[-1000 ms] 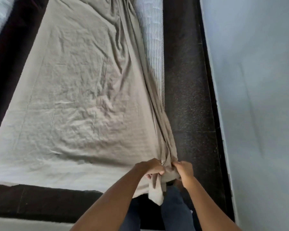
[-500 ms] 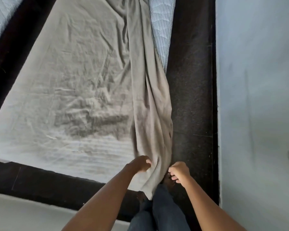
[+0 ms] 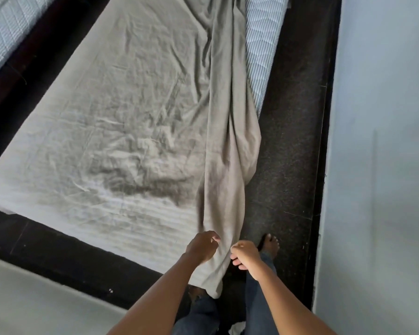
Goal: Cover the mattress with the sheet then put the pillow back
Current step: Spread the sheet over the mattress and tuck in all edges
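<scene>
One wrinkled grey-beige cloth sheet [image 3: 121, 131] lies spread over one blue-and-white striped mattress [image 3: 261, 44] on the dark speckled floor [image 3: 288, 141]. Its right side is gathered into a long bunched fold (a strip of stripes shows bare beside it). Two hands meet at the fold's near end. The left hand [image 3: 202, 246] pinches the cloth with curled fingers. The right hand [image 3: 246, 256] is curled against its edge, its grip impossible to tell. One bare foot [image 3: 270, 245] stands just beside.
</scene>
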{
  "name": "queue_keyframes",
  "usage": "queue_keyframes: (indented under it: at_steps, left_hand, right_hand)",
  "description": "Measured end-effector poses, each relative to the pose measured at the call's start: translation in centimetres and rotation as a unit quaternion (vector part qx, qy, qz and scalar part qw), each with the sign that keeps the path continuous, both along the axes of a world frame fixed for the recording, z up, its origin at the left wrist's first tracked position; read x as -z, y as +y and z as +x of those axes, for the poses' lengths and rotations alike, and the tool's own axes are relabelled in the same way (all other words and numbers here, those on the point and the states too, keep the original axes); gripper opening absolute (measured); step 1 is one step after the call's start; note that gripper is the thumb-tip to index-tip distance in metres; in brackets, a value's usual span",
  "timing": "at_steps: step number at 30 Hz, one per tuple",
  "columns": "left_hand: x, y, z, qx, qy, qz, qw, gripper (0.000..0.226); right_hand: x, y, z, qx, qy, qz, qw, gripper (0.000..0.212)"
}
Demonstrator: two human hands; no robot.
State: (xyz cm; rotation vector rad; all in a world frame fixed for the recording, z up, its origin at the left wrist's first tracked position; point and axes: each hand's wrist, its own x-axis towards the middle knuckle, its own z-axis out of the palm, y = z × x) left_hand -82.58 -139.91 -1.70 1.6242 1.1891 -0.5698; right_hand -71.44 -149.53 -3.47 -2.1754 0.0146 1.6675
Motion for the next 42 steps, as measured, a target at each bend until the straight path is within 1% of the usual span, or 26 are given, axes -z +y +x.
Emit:
queue_keyframes:
  at_steps: [2, 4, 6, 8, 10, 12, 14, 16, 19, 20, 22, 24, 25, 26, 27, 29, 30, 31, 32, 33, 34, 35, 37, 39, 41, 42]
  left_hand:
    - [0.2, 0.3, 0.9, -0.024, 0.002, 0.013, 1.0, 0.031]
    - [0.7, 1.1, 2.3, -0.054, 0.002, 0.041, 0.998, 0.029]
    - [1.2, 2.3, 4.3, -0.095, -0.002, 0.078, 0.992, 0.029]
    - [1.4, 3.4, 6.7, -0.146, -0.004, 0.095, 0.985, 0.03]
    - [1.4, 4.5, 9.0, -0.194, -0.016, 0.112, 0.974, 0.032]
    - [1.5, 5.7, 11.1, -0.231, -0.026, 0.14, 0.963, 0.032]
    - [1.8, 6.7, 13.1, -0.255, -0.037, 0.15, 0.955, 0.033]
    - [2.1, 7.5, 14.8, -0.257, -0.032, 0.152, 0.954, 0.036]
    - [2.8, 7.8, 16.9, -0.247, -0.013, 0.107, 0.963, 0.043]
    - [3.1, 7.8, 17.5, -0.243, -0.01, 0.08, 0.967, 0.045]
    - [3.6, 7.7, 18.2, -0.237, -0.002, 0.034, 0.971, 0.05]
    - [3.7, 7.6, 18.9, -0.253, 0.006, 0.031, 0.967, 0.047]
    - [3.6, 7.7, 19.3, -0.267, 0.013, 0.042, 0.963, 0.042]
    - [3.3, 7.9, 19.8, -0.271, 0.03, 0.053, 0.961, 0.035]
    - [3.2, 8.3, 20.2, -0.266, 0.045, 0.052, 0.962, 0.031]
    - [2.8, 9.3, 20.8, -0.253, 0.054, -0.011, 0.966, 0.027]
    - [2.5, 9.8, 21.0, -0.245, 0.054, -0.05, 0.967, 0.025]
    - [2.2, 10.3, 21.2, -0.219, 0.069, -0.066, 0.971, 0.024]
    - [2.0, 10.9, 21.4, -0.177, 0.098, -0.054, 0.978, 0.025]
    - [1.7, 11.3, 21.8, -0.137, 0.136, -0.015, 0.981, 0.028]
    - [1.4, 11.7, 22.2, -0.117, 0.168, 0.044, 0.978, 0.031]
    - [1.1, 12.2, 22.8, -0.125, 0.18, 0.096, 0.971, 0.032]
    - [1.0, 13.7, 23.9, -0.184, 0.145, 0.163, 0.958, 0.03]
    - [1.0, 15.5, 25.1, -0.226, 0.093, 0.191, 0.951, 0.027]
    - [1.3, 17.5, 26.5, -0.244, 0.052, 0.203, 0.947, 0.028]
    - [1.4, 18.4, 27.2, -0.248, 0.041, 0.208, 0.945, 0.028]
  right_hand:
    - [0.3, 1.6, 1.3, -0.05, -0.015, 0.021, 0.998, 0.016]
    - [1.4, 3.5, 3.1, -0.084, -0.061, 0.061, 0.993, 0.032]
    - [2.1, 5.8, 5.2, -0.084, -0.105, 0.109, 0.985, 0.049]
    - [3.1, 8.2, 7.2, -0.069, -0.095, 0.148, 0.982, 0.064]
    - [3.8, 10.2, 8.8, -0.06, -0.072, 0.167, 0.982, 0.071]
    - [3.3, 11.6, 10.3, -0.095, -0.093, 0.167, 0.977, 0.059]
    - [3.0, 12.5, 12.1, -0.163, -0.14, 0.155, 0.964, 0.03]
    - [2.8, 13.0, 13.5, -0.211, -0.156, 0.144, 0.954, 0.012]
    - [3.2, 13.6, 14.6, -0.186, -0.136, 0.157, 0.96, 0.01]
    - [3.4, 13.9, 15.0, -0.164, -0.109, 0.165, 0.966, 0.011]
    - [3.4, 14.7, 16.0, -0.113, -0.015, 0.161, 0.98, 0.017]
    - [3.5, 15.4, 17.3, -0.075, 0.074, 0.114, 0.988, 0.023]
    - [3.5, 15.6, 18.0, -0.071, 0.1, 0.088, 0.989, 0.023]
    - [3.6, 15.8, 18.7, -0.082, 0.102, 0.072, 0.989, 0.023]
    - [3.4, 16.1, 19.3, -0.099, 0.088, 0.061, 0.989, 0.021]
    - [3.3, 16.4, 20.6, -0.195, 0.009, 0.054, 0.979, 0.018]
    - [3.2, 16.5, 21.5, -0.262, -0.048, 0.056, 0.962, 0.017]
    - [3.1, 16.8, 22.3, -0.295, -0.094, 0.067, 0.948, 0.016]
    - [2.9, 17.2, 23.1, -0.288, -0.121, 0.089, 0.946, 0.014]
    - [2.7, 17.8, 23.9, -0.254, -0.128, 0.108, 0.953, 0.011]
    - [2.6, 18.4, 24.7, -0.218, -0.14, 0.128, 0.957, 0.01]
    - [2.5, 19.3, 25.6, -0.193, -0.155, 0.142, 0.958, 0.012]
    - [2.9, 21.3, 27.0, -0.152, -0.163, 0.17, 0.96, 0.033]
    - [3.0, 23.6, 28.1, -0.044, -0.092, 0.196, 0.975, 0.052]
    - [3.7, 25.7, 28.8, 0.036, -0.015, 0.171, 0.985, 0.056]
    - [4.0, 26.6, 29.0, 0.051, -0.001, 0.153, 0.987, 0.054]
